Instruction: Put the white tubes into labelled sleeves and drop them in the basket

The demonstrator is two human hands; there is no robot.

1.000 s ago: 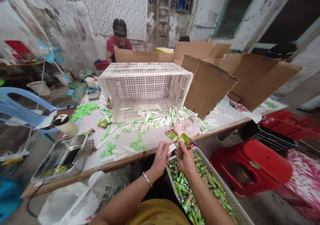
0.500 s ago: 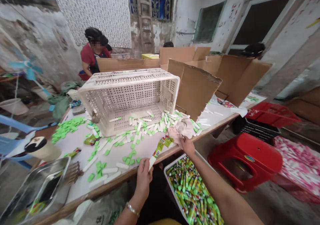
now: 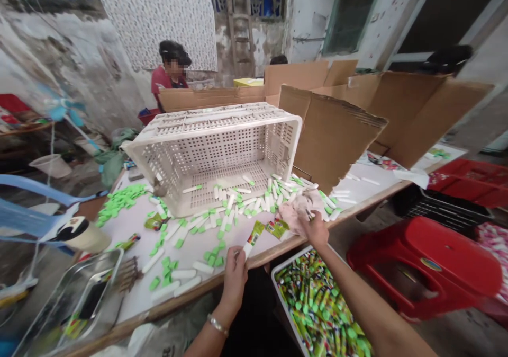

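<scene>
My left hand (image 3: 235, 275) is closed around a white tube (image 3: 247, 249), and a green printed sleeve (image 3: 256, 232) covers its far end. On the table's front edge, my right hand (image 3: 316, 231) has its fingers bunched on a crumpled pink cloth (image 3: 293, 212); a small dark spot shows at the fingertips, too small to make out. More green printed sleeves (image 3: 277, 229) lie between the hands, just left of the cloth. White tubes with green caps (image 3: 228, 216) are strewn beyond them, with loose green caps (image 3: 214, 254) nearer my left hand.
A white plastic crate (image 3: 222, 114) lies on its side on the table. Cardboard sheets (image 3: 333, 137) stand behind it. Below my right arm, a white bin (image 3: 280, 293) holds many sleeved tubes. A red stool (image 3: 440, 251) stands right, a metal tray (image 3: 115, 272) left. Another person (image 3: 169, 79) sits opposite.
The sleeve on the tube in my left hand now stands apart from the sleeves by the cloth, which it met before. My right hand stays at the cloth. The view has shifted.
</scene>
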